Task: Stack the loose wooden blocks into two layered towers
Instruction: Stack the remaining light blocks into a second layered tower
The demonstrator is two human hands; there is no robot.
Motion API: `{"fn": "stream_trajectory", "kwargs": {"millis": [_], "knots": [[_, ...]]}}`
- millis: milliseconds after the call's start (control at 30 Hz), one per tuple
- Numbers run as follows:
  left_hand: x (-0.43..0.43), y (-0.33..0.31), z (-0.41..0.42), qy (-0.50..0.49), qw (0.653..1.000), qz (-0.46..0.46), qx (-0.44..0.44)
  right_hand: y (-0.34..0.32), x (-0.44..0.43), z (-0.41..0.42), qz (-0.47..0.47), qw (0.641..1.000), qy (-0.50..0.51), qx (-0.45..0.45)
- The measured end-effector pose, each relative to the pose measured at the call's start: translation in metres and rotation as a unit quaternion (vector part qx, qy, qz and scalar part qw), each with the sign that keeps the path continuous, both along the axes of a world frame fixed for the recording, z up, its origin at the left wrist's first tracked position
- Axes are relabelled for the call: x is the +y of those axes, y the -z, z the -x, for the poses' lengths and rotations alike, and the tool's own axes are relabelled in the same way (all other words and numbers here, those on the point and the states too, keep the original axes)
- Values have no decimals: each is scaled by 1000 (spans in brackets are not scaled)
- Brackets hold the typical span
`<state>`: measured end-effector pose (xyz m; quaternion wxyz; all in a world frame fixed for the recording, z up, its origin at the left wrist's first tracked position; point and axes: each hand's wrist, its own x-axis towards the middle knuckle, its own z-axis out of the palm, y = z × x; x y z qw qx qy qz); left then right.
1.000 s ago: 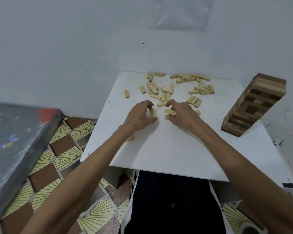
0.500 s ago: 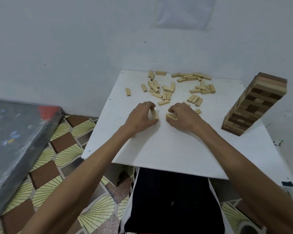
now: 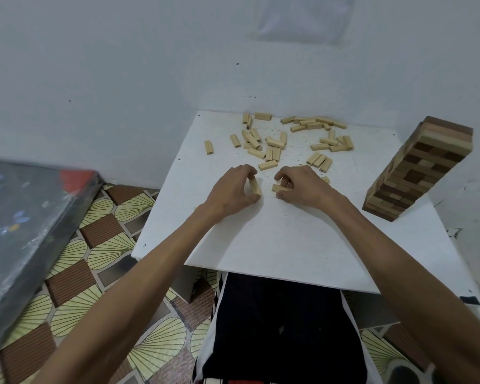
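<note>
**Both hands loaded, second tower not yet begun**

Head view, the only one on offer. The left hand (image 3: pixel 233 189) pinches a pale rectangular wooden block (image 3: pixel 255 186) between thumb and fingertips, its length running away from the person. Whether it touches the square white tabletop (image 3: pixel 275 245), I can't tell. Just beside it, the right hand (image 3: pixel 302 187) curls around a second pale wooden block (image 3: pixel 278 188), gripped crosswise and low. One block per hand over open table near the middle looks like the footing for tower number two. Beyond the knuckles lies the scatter of loose pale wooden blocks (image 3: pixel 275 145), with plenty left. Well apart at the right edge stands the tall two-tone tower of light and dark wooden blocks (image 3: pixel 419 167). It looks finished and sits sensibly out of elbow range.
</note>
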<state>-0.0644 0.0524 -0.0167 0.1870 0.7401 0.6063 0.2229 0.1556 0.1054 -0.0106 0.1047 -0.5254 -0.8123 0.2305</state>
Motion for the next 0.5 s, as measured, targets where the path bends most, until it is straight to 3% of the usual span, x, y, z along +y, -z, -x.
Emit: {"fn": "stream_trajectory", "kwargs": {"millis": [267, 500], "knots": [[-14, 3, -10, 11, 1000, 20, -3, 1, -14, 1, 6, 1000, 9, 12], [-27, 0, -15, 13, 999, 29, -19, -12, -43, -4, 52, 994, 35, 91]]}}
